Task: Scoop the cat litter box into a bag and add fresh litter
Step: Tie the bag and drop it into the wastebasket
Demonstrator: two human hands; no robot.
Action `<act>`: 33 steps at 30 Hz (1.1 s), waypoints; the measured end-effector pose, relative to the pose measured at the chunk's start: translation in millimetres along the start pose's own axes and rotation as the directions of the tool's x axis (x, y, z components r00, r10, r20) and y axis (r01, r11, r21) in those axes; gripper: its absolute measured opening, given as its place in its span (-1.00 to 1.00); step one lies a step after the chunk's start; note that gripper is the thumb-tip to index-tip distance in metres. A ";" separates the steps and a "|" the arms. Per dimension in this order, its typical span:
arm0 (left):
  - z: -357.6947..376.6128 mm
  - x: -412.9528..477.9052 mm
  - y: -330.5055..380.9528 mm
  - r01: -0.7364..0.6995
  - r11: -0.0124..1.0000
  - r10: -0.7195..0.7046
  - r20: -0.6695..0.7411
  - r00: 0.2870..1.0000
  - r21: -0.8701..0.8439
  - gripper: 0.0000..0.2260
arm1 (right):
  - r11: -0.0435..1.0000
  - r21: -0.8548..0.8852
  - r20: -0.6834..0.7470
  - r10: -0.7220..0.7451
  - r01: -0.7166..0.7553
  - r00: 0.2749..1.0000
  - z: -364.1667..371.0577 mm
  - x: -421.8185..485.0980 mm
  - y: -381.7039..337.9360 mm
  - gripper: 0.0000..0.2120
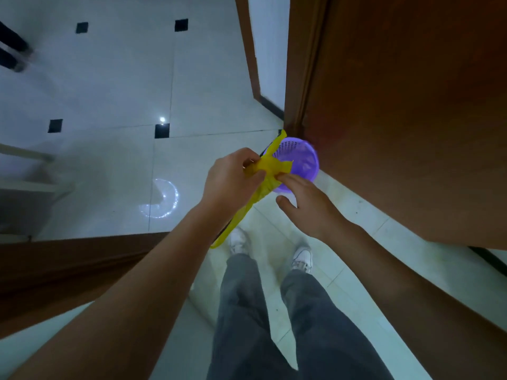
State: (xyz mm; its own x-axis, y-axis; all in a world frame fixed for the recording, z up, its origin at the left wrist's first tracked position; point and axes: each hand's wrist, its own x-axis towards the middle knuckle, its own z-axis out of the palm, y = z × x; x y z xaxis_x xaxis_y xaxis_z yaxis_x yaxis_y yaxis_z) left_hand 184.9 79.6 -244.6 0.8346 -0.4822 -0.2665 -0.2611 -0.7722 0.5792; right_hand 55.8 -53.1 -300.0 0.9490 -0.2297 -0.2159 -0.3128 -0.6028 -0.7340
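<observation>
A thin yellow plastic bag [270,167] hangs bunched between my two hands at mid-frame. My left hand [230,182] is closed around its upper part, and the rest trails down to about knee height. My right hand [304,201] touches the bag's top edge with its fingertips, the thumb held apart. Just beyond the hands a purple perforated plastic basket [300,160] stands on the floor against the door. No litter box or scoop is in view.
A brown wooden door [411,105] fills the right side, with its frame [49,270] at lower left. Pale floor tiles [109,91] with small black insets spread beyond the doorway. My legs and white shoes [301,260] stand below. Furniture legs [16,50] show at far left.
</observation>
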 end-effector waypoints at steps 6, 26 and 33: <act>68.2 87.6 -49.1 -0.042 0.999 0.041 0.120 0.992 0.013 -0.77 | 0.992 0.029 -0.083 0.127 -0.124 0.989 50.6 62.8 66.3 -0.60; 234.4 221.0 -141.3 -0.165 0.986 0.156 0.310 0.938 0.005 -0.80 | 0.960 -0.003 -0.132 0.276 -0.279 0.952 165.2 149.9 229.3 -0.56; 317.2 271.3 -156.7 -0.180 0.983 0.181 0.325 0.928 -0.031 -0.81 | 0.925 -0.036 -0.114 0.373 -0.379 0.921 187.3 187.8 301.2 -0.56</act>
State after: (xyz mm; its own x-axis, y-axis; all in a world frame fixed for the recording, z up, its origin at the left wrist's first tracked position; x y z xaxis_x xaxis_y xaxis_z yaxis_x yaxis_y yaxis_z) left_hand 298.4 -61.4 -652.1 0.5697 -0.7216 -0.3935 -0.3918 -0.6593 0.6417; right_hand 147.0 -134.7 -682.2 0.7526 -0.5234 -0.3996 -0.6506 -0.4975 -0.5738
